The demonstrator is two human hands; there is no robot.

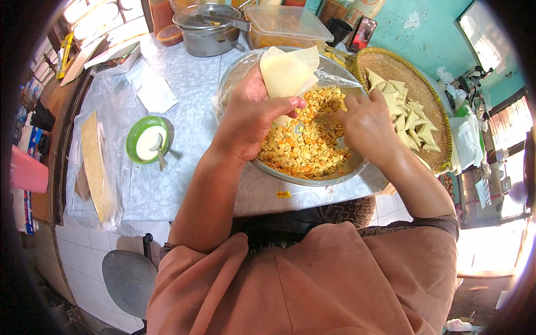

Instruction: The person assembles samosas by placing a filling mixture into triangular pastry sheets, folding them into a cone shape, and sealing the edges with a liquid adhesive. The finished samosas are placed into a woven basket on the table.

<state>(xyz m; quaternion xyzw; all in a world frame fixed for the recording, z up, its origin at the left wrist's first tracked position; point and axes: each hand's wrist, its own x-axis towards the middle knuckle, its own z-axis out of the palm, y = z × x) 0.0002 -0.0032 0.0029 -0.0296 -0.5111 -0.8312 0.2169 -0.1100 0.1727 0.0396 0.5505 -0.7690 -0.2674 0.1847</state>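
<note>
Your table, marbled top.
On it: steel bowl, green dish, woven tray, lidded pot, plastic tub.

Bright daylight, strongest at ten to eleven o'clock through a window and blown out to white at four o'clock. Soft, short shadows under the green bowl. Glare on the plastic wrap over the metal bowl's rim. Sharp at centre; heavy fisheye bending and black vignette round the rim.
</note>
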